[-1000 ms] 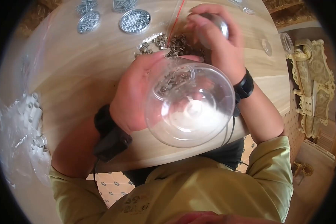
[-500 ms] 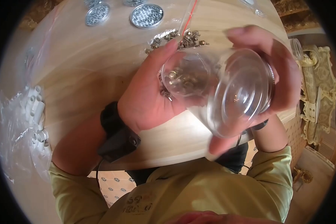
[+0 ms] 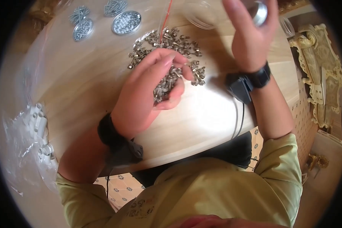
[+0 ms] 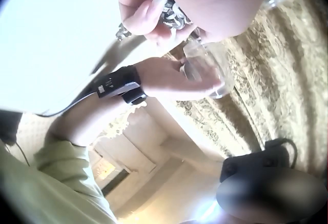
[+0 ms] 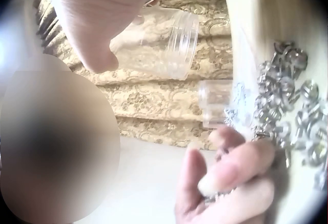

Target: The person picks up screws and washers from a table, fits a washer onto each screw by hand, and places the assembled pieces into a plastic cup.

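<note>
My left hand (image 3: 140,89) is cupped low over the wood table, its fingers curled around a bunch of small metal screws (image 3: 165,83). Its fingertips also show in the right wrist view, beside a loose pile of screws (image 5: 282,90) on the table. Up at the far right, my right hand (image 3: 250,38) grips a clear plastic jar (image 5: 154,44), raised off to the side of the pile. The jar's ribbed neck points away from the palm. A silver lid (image 3: 259,14) shows at that hand's fingers; the frame edge cuts off the rest.
Round dishes of small shiny parts (image 3: 126,22) stand at the back left, with long screws (image 3: 115,7) behind. A plastic bag of white tube pieces (image 3: 38,121) lies at the left edge. A red-striped clear bag (image 3: 165,19) reaches the pile. A clear round rim (image 3: 199,15) lies behind.
The jar has swung from in front of my left hand, past the right side, up to the far right with my right hand. More screws show on the table and in my left hand.
</note>
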Tool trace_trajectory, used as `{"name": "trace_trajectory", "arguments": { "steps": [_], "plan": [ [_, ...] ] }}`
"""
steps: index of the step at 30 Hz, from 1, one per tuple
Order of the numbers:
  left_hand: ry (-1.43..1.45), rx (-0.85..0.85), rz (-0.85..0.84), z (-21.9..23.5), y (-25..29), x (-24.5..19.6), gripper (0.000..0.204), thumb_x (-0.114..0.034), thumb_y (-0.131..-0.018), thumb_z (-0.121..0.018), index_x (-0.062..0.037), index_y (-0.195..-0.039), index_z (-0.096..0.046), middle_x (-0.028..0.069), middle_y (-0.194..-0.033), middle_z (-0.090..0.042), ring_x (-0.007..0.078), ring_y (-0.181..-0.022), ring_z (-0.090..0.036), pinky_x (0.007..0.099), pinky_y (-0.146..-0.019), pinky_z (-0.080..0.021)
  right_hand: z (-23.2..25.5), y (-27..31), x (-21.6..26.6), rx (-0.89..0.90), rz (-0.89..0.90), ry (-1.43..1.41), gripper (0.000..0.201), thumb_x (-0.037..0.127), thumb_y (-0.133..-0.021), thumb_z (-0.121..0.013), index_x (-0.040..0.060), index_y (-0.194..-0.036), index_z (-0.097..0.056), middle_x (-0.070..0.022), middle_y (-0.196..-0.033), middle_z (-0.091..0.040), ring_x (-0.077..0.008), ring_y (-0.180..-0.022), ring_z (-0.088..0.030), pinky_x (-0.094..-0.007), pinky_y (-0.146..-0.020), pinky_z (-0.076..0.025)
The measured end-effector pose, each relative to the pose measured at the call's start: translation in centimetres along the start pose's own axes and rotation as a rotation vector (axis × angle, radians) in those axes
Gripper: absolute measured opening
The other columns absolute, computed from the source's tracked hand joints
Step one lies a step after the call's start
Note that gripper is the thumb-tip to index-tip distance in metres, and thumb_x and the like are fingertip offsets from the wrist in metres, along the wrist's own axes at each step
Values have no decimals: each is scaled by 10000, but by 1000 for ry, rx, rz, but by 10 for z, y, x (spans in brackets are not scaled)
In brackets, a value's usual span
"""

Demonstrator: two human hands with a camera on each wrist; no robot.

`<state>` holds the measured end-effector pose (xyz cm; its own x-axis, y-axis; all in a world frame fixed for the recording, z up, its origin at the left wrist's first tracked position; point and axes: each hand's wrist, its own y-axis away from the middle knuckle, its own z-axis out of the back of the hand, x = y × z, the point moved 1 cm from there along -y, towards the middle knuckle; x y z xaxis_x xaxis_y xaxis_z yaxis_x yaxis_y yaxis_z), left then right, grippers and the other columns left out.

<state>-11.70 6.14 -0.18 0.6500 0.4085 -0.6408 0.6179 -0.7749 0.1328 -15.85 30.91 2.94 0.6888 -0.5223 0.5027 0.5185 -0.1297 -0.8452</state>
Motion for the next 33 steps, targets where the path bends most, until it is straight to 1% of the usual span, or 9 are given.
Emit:
{"name": "trace_trajectory", "arguments": {
  "steps": [2,6,8,10,13,16,24,30,33],
  "plan": [
    [-126,-86,-25,-11,1,-1,242,-215,-1131,-409,-44,-1241,-541,129,-1079,-585,81,-665,-439,195,-527,-324,-5,6,3,18,-246,6,669,145,-856,-835,-22,-1423,-522,-130,-1328,-606,-209,-1266,-562,-356,-1085,-436],
    [-582,-146,-190,-7,2,-2,158,-106,-1096,-494,-31,-1221,-554,105,-1043,-610,88,-699,-482,204,-581,-367,-14,11,-9,34,-319,-64,689,194,-850,-856,-15,-1419,-528,-126,-1319,-604,-201,-1249,-553,-348,-1085,-432],
    [-830,-196,-247,-3,1,-5,137,-76,-1078,-533,-21,-1199,-570,92,-1021,-621,102,-727,-518,223,-618,-414,-17,11,-15,42,-205,-59,699,216,-843,-863,-14,-1415,-533,-129,-1316,-605,-204,-1239,-555,-348,-1084,-431],
    [-1465,-125,-609,0,-3,-10,118,-35,-1026,-608,-5,-1140,-611,95,-980,-634,176,-823,-601,282,-758,-493,-16,12,-14,62,-232,-56,697,220,-844,-863,-16,-1412,-535,-131,-1318,-606,-203,-1240,-553,-349,-1085,-430],
    [-1548,-167,-521,-3,-3,-15,148,-33,-971,-670,-10,-1114,-641,124,-1005,-641,264,-926,-645,340,-872,-514,-14,8,1,88,-312,-64,696,226,-843,-864,-19,-1407,-537,-133,-1313,-610,-202,-1238,-552,-349,-1086,-429],
    [-1684,-172,-567,-1,-7,-15,232,-71,-909,-733,-33,-1115,-635,141,-1023,-637,358,-905,-655,427,-783,-541,-15,8,-9,78,-312,-59,696,234,-846,-865,-19,-1406,-537,-131,-1301,-614,-195,-1217,-561,-342,-1072,-438],
    [-1724,-153,-649,6,-11,-15,286,-59,-838,-769,-58,-1099,-652,113,-1025,-652,347,-984,-614,431,-855,-519,-18,12,-13,62,-471,-242,622,182,-885,-843,-11,-1393,-540,-89,-1239,-628,-142,-1132,-585,-296,-1001,-473],
    [-1861,-155,-731,3,-11,-21,331,-57,-800,-812,-67,-1103,-679,99,-1067,-691,304,-986,-635,368,-855,-505,-17,8,-13,65,-352,-166,573,123,-905,-817,-7,-1388,-535,-75,-1194,-640,-121,-1083,-595,-273,-952,-497],
    [-1849,-186,-747,-3,-10,-23,337,-63,-785,-811,-90,-1094,-681,81,-1065,-692,300,-990,-615,383,-876,-483,-17,7,-3,59,-530,-301,562,116,-906,-818,9,-1384,-542,-68,-1175,-647,-114,-1067,-600,-268,-926,-508]
  ]
}}
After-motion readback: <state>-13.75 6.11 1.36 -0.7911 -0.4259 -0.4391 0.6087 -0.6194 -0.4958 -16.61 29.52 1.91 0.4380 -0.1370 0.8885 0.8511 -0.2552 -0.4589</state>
